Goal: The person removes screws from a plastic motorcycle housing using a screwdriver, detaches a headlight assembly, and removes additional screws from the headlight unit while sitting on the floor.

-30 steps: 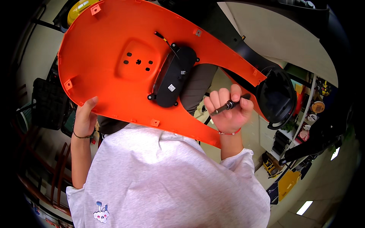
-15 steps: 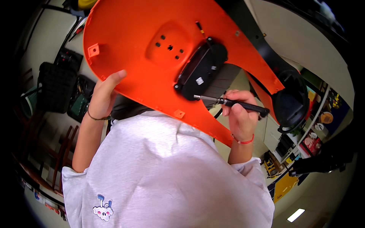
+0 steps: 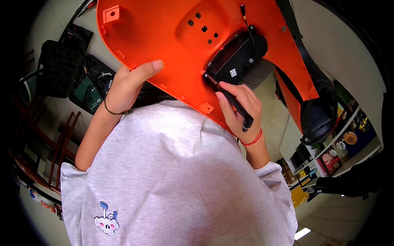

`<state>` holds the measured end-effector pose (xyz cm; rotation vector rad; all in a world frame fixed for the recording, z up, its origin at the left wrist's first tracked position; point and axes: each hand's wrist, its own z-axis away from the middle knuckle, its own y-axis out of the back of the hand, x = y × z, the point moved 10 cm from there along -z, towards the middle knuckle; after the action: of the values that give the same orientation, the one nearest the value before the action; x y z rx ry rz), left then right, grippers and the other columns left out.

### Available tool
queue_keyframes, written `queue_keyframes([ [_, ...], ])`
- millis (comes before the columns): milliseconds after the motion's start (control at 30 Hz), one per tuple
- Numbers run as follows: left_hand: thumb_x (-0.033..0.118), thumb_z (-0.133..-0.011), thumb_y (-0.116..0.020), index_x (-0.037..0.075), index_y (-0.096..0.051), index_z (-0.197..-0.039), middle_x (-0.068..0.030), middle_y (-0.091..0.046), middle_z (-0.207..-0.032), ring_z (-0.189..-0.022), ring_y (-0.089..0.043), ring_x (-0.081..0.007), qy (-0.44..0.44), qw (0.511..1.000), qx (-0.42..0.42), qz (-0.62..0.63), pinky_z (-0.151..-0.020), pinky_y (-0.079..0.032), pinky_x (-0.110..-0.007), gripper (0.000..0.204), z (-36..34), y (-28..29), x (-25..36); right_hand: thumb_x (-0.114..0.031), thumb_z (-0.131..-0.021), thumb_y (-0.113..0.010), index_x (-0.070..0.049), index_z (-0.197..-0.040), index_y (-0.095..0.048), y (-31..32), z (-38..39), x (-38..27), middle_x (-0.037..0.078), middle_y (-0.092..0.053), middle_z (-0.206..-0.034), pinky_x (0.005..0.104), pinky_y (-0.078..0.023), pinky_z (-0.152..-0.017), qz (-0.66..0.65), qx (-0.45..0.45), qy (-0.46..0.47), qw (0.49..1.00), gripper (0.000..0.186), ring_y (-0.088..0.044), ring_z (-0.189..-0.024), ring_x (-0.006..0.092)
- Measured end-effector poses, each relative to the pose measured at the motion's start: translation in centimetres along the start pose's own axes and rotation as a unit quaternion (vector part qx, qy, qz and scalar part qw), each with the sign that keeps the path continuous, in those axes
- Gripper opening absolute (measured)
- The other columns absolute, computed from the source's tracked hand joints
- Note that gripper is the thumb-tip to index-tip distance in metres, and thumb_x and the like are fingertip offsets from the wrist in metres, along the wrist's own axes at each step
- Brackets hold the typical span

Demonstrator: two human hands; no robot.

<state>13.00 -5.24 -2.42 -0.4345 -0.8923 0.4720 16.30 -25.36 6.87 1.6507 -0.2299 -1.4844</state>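
The orange panel is cut off at the picture's top. Under its lower edge, the left hand is partly hidden. The screwdriver is partly covered by the right hand. Print on the white label is too small to be read.

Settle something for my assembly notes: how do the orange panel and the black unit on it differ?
Look: the orange panel is bright; the black unit is dark, with a white label.
Size: the panel is far larger, running past the picture's top edge; the unit is compact.
Contact: the left hand grips the panel's edge; the screwdriver in the right hand points at a corner tab of the unit.
Both have projecting tabs.
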Motion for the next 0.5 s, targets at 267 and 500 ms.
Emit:
queue_keyframes([
  [267, 0.016, -0.093, -0.058, -0.004, -0.045, -0.135, -0.0117, -0.055, -0.131, -0.121, -0.053, -0.0226, 0.002, 0.999, 0.001, -0.034, -0.103, -0.041, -0.036, 0.048, -0.17, 0.24, -0.13, -0.001, -0.077, -0.074, -0.001, -0.098, -0.066, -0.04, 0.09, 0.7, 0.012, -0.066, -0.078, 0.0333, -0.049, -0.063, -0.013, 0.01, -0.019, 1.0, 0.023, -0.062, -0.065, 0.0271],
  [500, 0.016, -0.094, -0.058, -0.003, -0.046, -0.135, -0.0117, -0.055, -0.132, -0.122, -0.053, -0.0223, 0.004, 0.999, -0.002, -0.034, -0.103, -0.04, -0.036, 0.047, -0.14, 0.28, -0.15, 0.001, -0.076, -0.072, -0.001, -0.098, -0.066, -0.27, -0.11, 0.2, 0.012, -0.066, -0.08, 0.0338, -0.049, -0.065, -0.014, 0.0, -0.004, 1.0, 0.023, -0.062, -0.068, 0.0269],
])
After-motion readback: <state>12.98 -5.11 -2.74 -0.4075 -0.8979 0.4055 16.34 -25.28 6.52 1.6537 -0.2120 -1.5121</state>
